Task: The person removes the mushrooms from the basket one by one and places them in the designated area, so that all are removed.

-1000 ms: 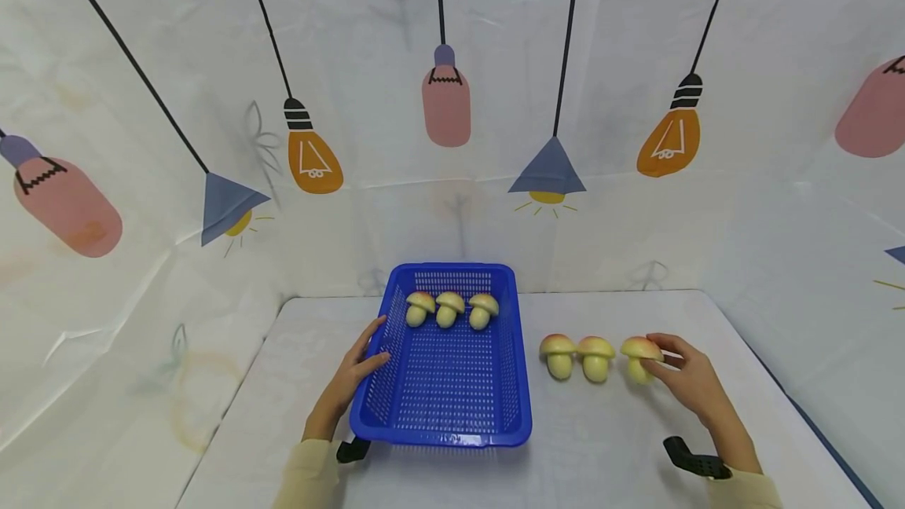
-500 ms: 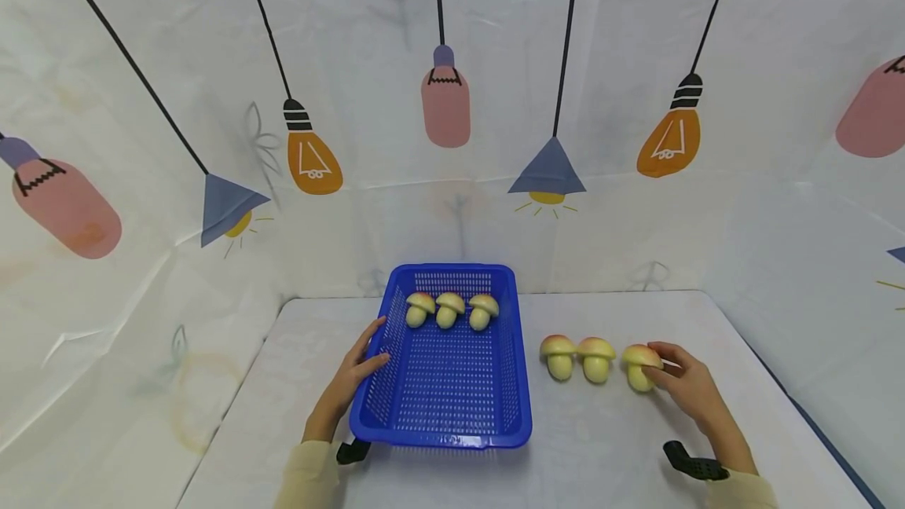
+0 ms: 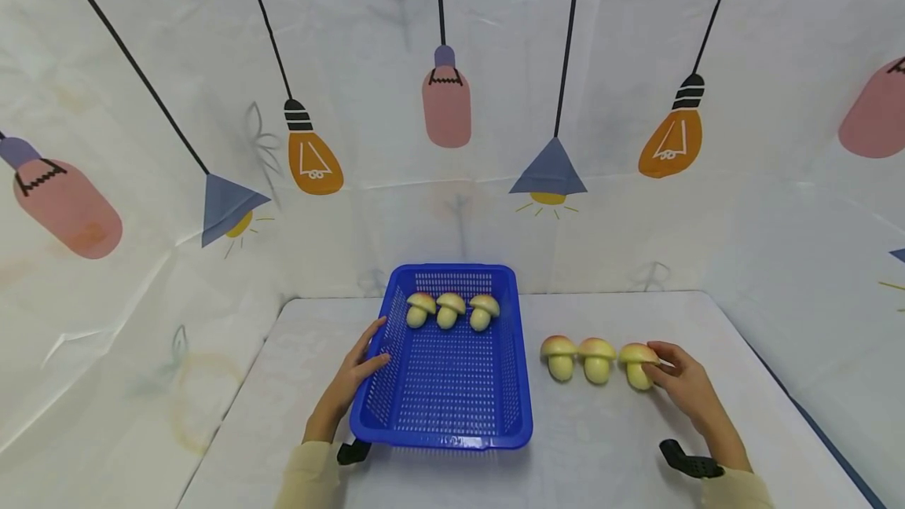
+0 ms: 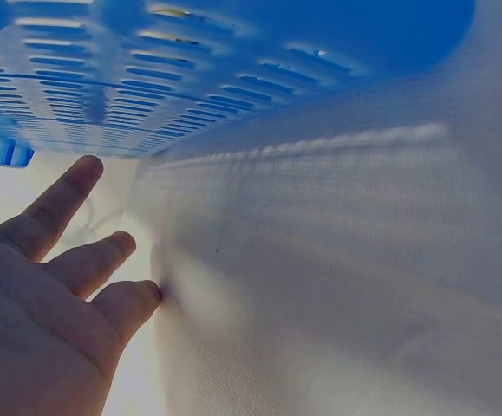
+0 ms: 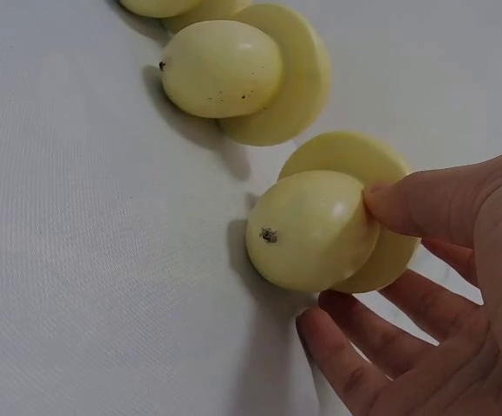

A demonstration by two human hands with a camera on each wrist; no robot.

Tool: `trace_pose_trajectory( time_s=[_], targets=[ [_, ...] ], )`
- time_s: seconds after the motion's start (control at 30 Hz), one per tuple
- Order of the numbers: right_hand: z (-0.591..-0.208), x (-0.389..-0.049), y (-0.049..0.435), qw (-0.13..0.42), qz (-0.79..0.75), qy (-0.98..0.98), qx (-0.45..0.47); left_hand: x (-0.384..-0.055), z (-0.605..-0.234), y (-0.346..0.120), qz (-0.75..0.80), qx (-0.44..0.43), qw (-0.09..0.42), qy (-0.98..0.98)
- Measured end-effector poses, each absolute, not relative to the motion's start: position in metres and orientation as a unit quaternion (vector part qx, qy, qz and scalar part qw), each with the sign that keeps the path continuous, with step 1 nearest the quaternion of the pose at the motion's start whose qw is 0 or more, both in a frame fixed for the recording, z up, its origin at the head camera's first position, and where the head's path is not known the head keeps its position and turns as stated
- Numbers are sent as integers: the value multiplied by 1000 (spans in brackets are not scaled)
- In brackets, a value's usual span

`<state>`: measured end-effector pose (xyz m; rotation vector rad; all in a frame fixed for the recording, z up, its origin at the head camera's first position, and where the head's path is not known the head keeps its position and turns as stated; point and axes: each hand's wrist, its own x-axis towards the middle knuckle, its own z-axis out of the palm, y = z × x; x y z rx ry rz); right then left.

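Observation:
In the head view my right hand pinches a toy mushroom with a yellow cap and pale stem, the last in a row of three on the table. The right wrist view shows the thumb against this mushroom where stem meets cap, with fingers on the far side and below. Two similar mushrooms stand just left of it. My left hand rests at the left rim of a blue plastic basket, thumb over the rim. Below the basket's slotted wall, its other fingers stretch out straight.
Three more toy mushrooms lie in a row at the back of the basket. The white-covered table ends at a white sheet printed with hanging lamps, behind and at both sides.
The right hand has drawn the rightmost mushroom slightly toward the person, then a little left, nearer the other two. The left hand and the basket stay where they were.

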<state>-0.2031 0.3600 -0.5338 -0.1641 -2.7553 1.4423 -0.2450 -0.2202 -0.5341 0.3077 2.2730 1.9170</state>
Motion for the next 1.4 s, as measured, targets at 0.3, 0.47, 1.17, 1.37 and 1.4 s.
trace_pose_trajectory(
  time_s=[0.3,0.47,1.17,1.37,1.4],
  targets=[
    [-538,-205,359,23,477,-876,-62,-245,-535,-220,637,101,74,761],
    [-539,-205,357,32,491,-869,-61,-245,-536,-220,640,105,75,757],
    [-539,-206,352,20,474,-878,-54,-244,-536,-220,640,106,71,758],
    [-538,-207,353,9,475,-879,-51,-244,-536,-219,636,106,68,761],
    [-538,-207,353,7,475,-878,-52,-244,-536,-219,635,105,68,762]
  ],
)
